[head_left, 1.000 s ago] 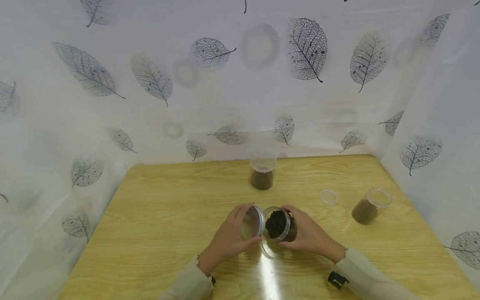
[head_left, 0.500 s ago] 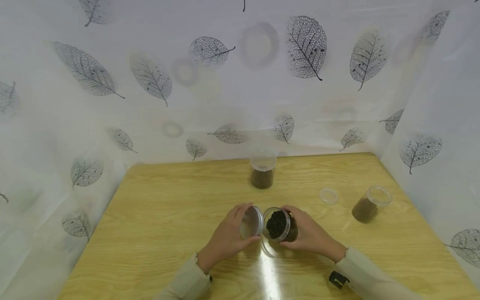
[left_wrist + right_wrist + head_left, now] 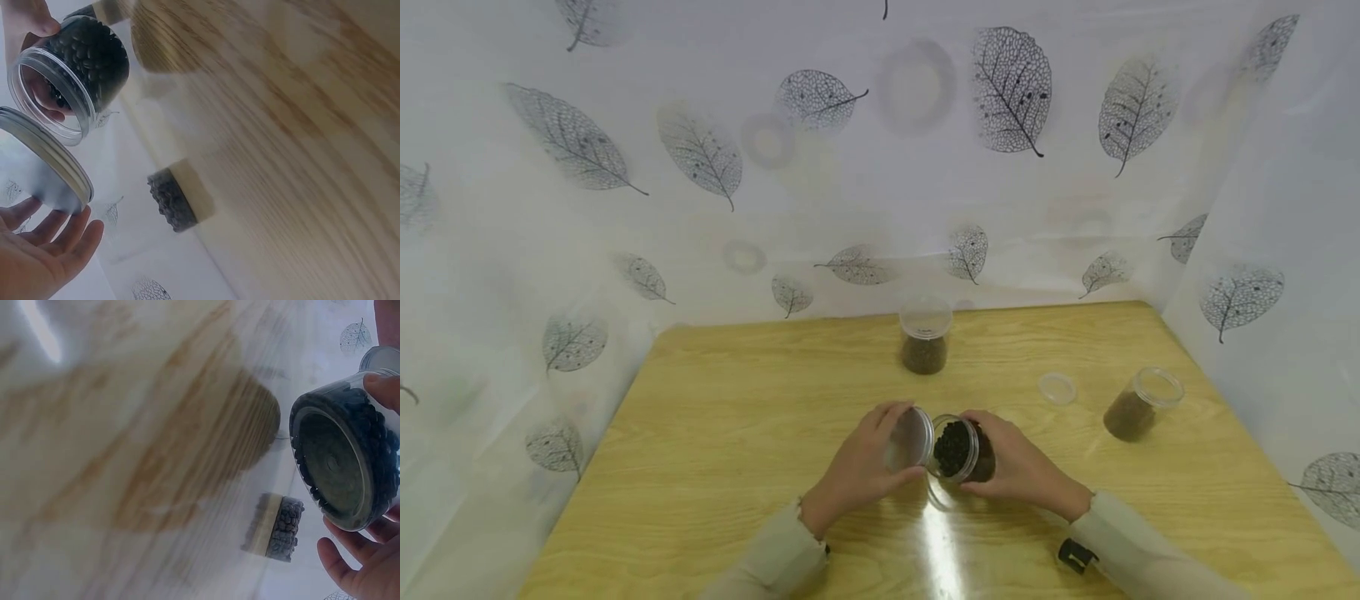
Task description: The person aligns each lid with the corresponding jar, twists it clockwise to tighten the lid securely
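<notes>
My left hand [image 3: 868, 458] grips a silver-rimmed round lid [image 3: 920, 437] by its edge, tilted on its side. Beside it, my right hand [image 3: 1018, 458] holds a clear jar [image 3: 987, 454] of dark beans [image 3: 952, 448], tipped so its mouth faces the lid. The left wrist view shows the lid [image 3: 47, 165] close to the jar's open rim [image 3: 53, 94]; whether they touch I cannot tell. In the right wrist view, fingers wrap around the jar [image 3: 350, 456], whose base faces the camera.
A clear jar [image 3: 924, 354] part filled with brown contents stands at the table's back. Another such jar [image 3: 1131, 414] stands at the right, near a clear disc [image 3: 1057, 388] lying flat. A leaf-printed white sheet [image 3: 850, 192] borders the wooden table [image 3: 737, 392].
My left hand has shifted slightly right with the lid, bringing it nearer the jar's mouth. The right hand keeps its hold almost unmoved. The head view has tilted a little.
</notes>
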`<state>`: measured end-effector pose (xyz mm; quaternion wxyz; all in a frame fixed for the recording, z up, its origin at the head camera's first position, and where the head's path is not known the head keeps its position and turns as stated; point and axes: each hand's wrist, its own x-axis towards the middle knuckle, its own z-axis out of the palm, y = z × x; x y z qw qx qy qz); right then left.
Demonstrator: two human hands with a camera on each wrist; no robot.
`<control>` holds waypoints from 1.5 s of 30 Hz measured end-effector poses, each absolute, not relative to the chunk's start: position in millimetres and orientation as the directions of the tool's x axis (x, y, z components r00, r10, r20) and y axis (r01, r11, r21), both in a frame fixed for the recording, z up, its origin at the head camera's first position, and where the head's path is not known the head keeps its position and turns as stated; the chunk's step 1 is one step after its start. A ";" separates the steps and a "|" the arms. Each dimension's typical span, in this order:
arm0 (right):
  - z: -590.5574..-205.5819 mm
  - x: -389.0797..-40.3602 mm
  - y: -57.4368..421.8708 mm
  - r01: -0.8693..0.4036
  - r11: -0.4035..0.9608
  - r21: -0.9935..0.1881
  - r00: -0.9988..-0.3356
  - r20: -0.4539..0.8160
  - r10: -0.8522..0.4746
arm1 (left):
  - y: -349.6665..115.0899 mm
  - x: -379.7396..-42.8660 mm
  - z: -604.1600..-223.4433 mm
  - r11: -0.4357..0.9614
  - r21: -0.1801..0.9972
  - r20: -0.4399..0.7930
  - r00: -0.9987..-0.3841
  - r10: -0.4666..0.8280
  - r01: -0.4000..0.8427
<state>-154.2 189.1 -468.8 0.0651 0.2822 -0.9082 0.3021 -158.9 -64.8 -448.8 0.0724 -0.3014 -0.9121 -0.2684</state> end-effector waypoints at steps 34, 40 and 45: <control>-469.0 -157.3 190.7 -0.580 0.658 -0.480 -0.813 0.284 -0.509 | -30.6 -168.1 -461.1 0.553 0.475 0.256 -0.709 0.657 0.684; -469.3 -158.0 191.5 -0.574 0.657 -0.489 -0.816 0.271 -0.511 | -29.9 -170.0 -463.7 0.538 0.466 0.271 -0.692 0.669 0.702; -468.8 -158.9 192.1 -0.575 0.645 -0.503 -0.814 0.271 -0.514 | -29.1 -170.6 -462.7 0.535 0.461 0.278 -0.688 0.670 0.708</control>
